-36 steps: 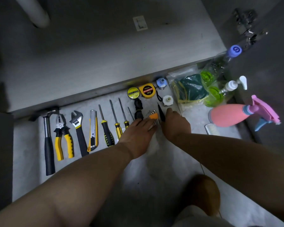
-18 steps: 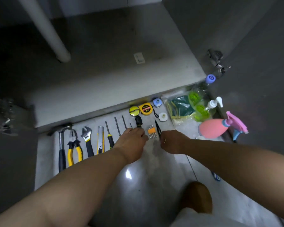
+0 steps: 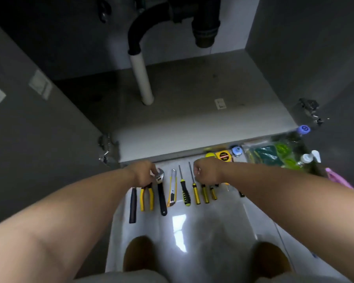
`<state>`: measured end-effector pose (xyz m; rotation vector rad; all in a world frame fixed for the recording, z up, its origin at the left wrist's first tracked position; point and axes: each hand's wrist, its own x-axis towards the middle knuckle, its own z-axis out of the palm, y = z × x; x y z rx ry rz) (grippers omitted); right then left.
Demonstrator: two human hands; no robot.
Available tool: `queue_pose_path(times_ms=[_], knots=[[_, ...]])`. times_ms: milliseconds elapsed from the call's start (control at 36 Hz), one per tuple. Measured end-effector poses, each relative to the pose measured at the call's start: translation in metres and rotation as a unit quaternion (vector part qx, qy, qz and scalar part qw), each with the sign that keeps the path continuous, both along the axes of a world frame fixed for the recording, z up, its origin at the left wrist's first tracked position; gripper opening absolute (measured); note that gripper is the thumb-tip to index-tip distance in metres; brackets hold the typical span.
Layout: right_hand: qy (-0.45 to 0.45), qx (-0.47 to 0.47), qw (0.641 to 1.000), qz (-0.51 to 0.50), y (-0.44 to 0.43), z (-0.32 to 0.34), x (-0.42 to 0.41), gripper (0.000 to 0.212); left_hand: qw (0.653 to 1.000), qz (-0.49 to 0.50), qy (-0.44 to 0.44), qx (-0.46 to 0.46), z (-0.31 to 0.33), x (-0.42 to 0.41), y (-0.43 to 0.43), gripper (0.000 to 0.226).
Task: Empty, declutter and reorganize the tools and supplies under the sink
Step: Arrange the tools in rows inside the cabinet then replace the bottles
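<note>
Both hands have slid leftward along the row. The adjustable wrench (image 3: 161, 193) lies on the pale floor at mid-frame, between the pliers (image 3: 146, 198) and the utility knife (image 3: 172, 188). The left hand (image 3: 143, 174) touches its steel head, but whether the fingers pinch it cannot be told. The right hand (image 3: 207, 173) is curled over the small screwdrivers (image 3: 205, 194), any hold hidden. The wrench looks heavy, rigid and head-weighted, so it is probably best grasped on the black handle close to the head. Above, the cabinet floor (image 3: 192, 111) and the white drain pipe (image 3: 142, 78) fill the upper frame.
</note>
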<state>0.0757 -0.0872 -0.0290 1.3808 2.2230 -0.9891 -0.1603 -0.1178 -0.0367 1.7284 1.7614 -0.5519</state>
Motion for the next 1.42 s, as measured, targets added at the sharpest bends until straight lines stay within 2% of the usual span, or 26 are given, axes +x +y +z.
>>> queue_pose_path(times_ms=[139,194,278,333,389,472,583,694,806,861,972,1056,1111,1194,1306,1417], knots=[[0.027,-0.009,1.000,0.013,-0.014,-0.050,-0.045,0.026,0.989,0.146,0.022,-0.020,-0.061,-0.040,-0.022,0.037],[0.024,-0.010,0.999,0.019,-0.021,-0.073,-0.055,0.021,0.975,0.220,0.004,-0.037,-0.088,-0.043,-0.035,0.039],[0.043,-0.048,0.998,0.018,-0.029,-0.098,-0.062,0.032,0.947,0.317,-0.014,-0.052,-0.119,-0.043,-0.050,0.042],[0.024,-0.058,0.998,0.002,-0.027,-0.113,-0.065,0.028,0.931,0.360,-0.010,-0.053,-0.132,-0.045,-0.056,0.046],[0.019,-0.042,0.999,0.011,-0.026,-0.128,-0.066,0.024,0.924,0.380,0.007,-0.040,-0.141,-0.050,-0.061,0.047],[0.060,-0.058,0.995,-0.060,-0.028,-0.141,-0.066,0.024,0.916,0.401,0.015,-0.014,-0.150,-0.052,-0.064,0.044],[0.050,-0.076,0.989,-0.113,-0.028,-0.156,-0.066,0.021,0.896,0.444,-0.022,0.002,-0.158,-0.049,-0.066,0.038],[0.049,-0.115,0.986,-0.112,-0.035,-0.159,-0.072,0.027,0.870,0.488,-0.064,-0.007,-0.161,-0.052,-0.072,0.038],[0.077,-0.121,0.982,-0.123,-0.043,-0.158,-0.080,0.026,0.847,0.520,-0.111,-0.015,-0.161,-0.047,-0.075,0.024],[0.100,-0.127,0.977,-0.139,-0.046,-0.157,-0.084,0.024,0.815,0.558,-0.156,-0.021,-0.157,-0.042,-0.077,0.022],[0.121,-0.203,0.957,-0.169,-0.051,-0.149,-0.091,0.026,0.715,0.640,-0.277,-0.050,-0.140,-0.031,-0.082,0.017],[0.135,-0.274,0.931,-0.197,-0.057,-0.140,-0.097,0.027,0.632,0.677,-0.368,-0.081,-0.125,-0.027,-0.087,0.016],[0.158,-0.307,0.909,-0.233,-0.061,-0.137,-0.103,0.027,0.598,0.675,-0.420,-0.102,-0.114,-0.026,-0.092,0.018],[0.209,-0.321,0.879,-0.284,-0.069,-0.134,-0.109,0.023,0.616,0.628,-0.453,-0.144,-0.103,-0.024,-0.100,0.025],[0.255,-0.291,0.863,-0.325,-0.072,-0.132,-0.108,0.015,0.653,0.573,-0.462,-0.176,-0.094,-0.019,-0.097,0.038],[0.289,-0.317,0.816,-0.386,-0.068,-0.136,-0.090,0.015,0.675,0.560,-0.445,-0.181,-0.097,-0.018,-0.090,0.028]])
